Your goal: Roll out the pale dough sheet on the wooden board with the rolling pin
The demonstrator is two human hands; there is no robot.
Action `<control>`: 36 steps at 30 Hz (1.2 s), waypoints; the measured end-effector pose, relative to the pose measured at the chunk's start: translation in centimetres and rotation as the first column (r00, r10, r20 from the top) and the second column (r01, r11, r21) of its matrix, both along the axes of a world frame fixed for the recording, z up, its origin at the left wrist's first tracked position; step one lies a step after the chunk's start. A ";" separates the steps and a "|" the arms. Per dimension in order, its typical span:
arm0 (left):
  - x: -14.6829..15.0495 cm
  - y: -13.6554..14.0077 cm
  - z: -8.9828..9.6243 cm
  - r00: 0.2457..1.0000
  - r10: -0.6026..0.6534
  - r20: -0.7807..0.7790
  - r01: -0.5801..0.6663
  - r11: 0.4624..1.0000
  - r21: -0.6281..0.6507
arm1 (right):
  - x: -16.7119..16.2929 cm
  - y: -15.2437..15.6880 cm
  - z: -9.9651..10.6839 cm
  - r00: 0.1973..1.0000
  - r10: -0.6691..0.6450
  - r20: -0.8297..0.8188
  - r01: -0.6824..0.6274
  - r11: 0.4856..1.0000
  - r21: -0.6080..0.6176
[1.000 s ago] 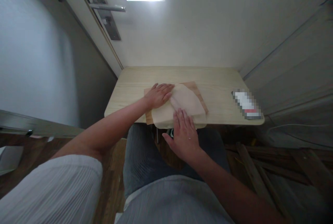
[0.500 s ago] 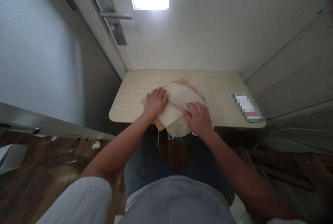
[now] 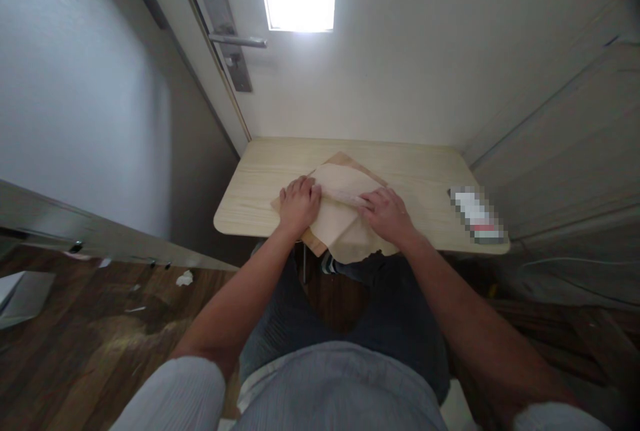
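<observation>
Moved: my right hand (image 3: 387,216) up onto beige cloth (image 3: 345,214); left hand (image 3: 299,203) beside, both flat, pressing. Cloth overhangs table (image 3: 250,184) edge; may slip.

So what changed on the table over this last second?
The right hand moved up from the near edge onto the beige cloth, beside the left hand; both now press along a fold. The wooden board under the cloth turned to sit cornerwise. The left hand stayed on the cloth, and the blurred object stayed at the table's right end.

Both forearms reach forward, left hand (image 3: 299,204) and right hand (image 3: 387,215) palm-down, fingers curled.
</observation>
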State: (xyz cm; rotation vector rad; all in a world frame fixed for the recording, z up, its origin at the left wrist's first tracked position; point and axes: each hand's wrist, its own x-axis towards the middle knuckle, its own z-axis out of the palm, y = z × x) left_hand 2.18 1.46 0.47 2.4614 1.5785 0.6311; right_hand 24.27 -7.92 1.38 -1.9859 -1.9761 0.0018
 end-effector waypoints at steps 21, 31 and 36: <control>0.1 1.7 -0.7 0.995 0.029 0.093 -0.033 0.998 0.045 | 1.2 3.0 -0.2 0.984 -0.179 -0.011 0.179 0.983 -0.039; 1.4 7.7 1.5 0.988 0.006 0.151 -0.023 0.994 0.110 | 1.8 5.1 0.3 0.997 -0.073 -0.023 0.072 0.996 -0.060; 3.3 11.2 2.0 0.999 -0.031 0.019 0.031 0.999 0.021 | 2.4 7.2 0.3 0.999 0.002 -0.039 -0.005 0.996 -0.093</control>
